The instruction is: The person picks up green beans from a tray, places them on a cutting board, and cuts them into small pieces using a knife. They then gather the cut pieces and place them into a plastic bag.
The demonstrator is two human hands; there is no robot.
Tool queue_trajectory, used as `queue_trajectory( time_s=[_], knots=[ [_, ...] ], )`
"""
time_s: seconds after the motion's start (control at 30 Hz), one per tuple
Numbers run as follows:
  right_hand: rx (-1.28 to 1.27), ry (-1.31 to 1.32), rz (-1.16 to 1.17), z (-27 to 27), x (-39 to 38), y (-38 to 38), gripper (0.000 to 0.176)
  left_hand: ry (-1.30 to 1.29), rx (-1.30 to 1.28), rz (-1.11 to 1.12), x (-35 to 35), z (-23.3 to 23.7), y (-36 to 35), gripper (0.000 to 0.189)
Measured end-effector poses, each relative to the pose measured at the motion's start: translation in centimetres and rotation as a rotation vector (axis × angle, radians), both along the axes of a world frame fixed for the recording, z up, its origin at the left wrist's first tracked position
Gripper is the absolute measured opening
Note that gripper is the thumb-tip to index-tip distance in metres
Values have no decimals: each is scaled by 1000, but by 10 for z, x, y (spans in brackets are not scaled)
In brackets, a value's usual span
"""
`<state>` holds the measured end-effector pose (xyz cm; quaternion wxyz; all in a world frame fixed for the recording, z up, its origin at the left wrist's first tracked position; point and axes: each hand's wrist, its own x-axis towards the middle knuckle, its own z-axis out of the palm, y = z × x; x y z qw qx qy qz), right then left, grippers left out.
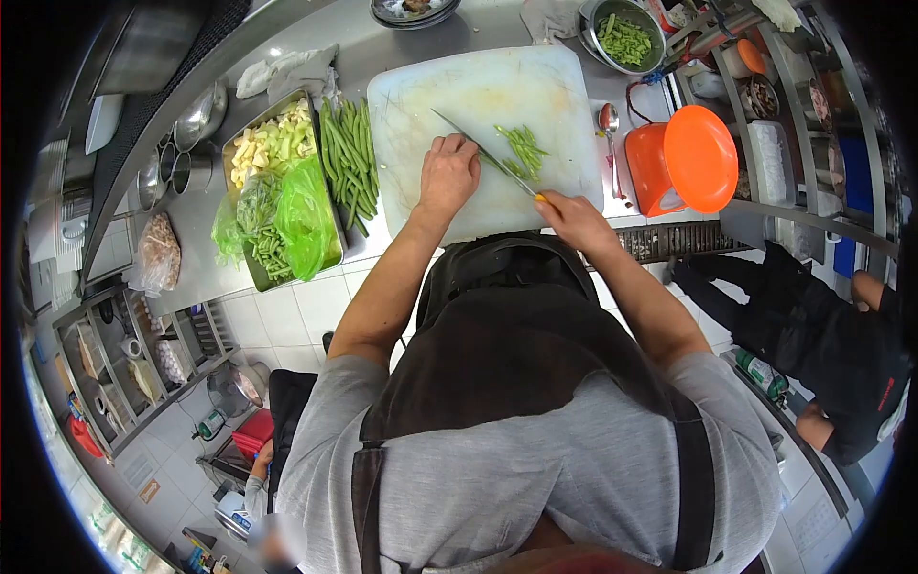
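My right hand [577, 226] grips the yellow handle of a kitchen knife [495, 160], its blade lying diagonally over the white cutting board [478, 91]. Just left of the blade, my left hand [449, 176] rests on the board with fingers curled under; what they hold is hidden. Cut green bean pieces [524, 148] lie along the blade's right side. Left of the board is a pile of whole green beans [350, 158], partly over a metal tray [337, 251]. A bright green plastic bag [304, 215] and chopped pale vegetables [277, 143] are in that tray.
A metal bowl of cut beans [623, 40] stands at the back right. Right of the board are a spoon [611, 143] and an orange kitchen scale [701, 158]. Grey cloths [292, 72] lie at the back left. A person in black [822, 344] is at the right.
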<state>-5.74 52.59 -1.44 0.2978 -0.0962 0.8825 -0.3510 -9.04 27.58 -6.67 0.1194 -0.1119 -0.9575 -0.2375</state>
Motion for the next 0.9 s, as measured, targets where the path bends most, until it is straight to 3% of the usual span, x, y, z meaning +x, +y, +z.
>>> queue_trajectory(
  time_s=[0.33,0.63,0.73,0.9],
  knots=[
    [-87,-3,-19,19,-2,0,38,14,4,-14,-1,-3,-2,13],
    [-67,84,-16,-20,-21,-41,38,-5,22,-60,-9,6,-11,14],
    [-84,138,-1,-24,-19,-42,38,1,-6,105,-13,14,-26,10],
    [-76,52,-56,-13,-12,-26,38,-105,60,15,-14,-11,-27,8]
  ],
)
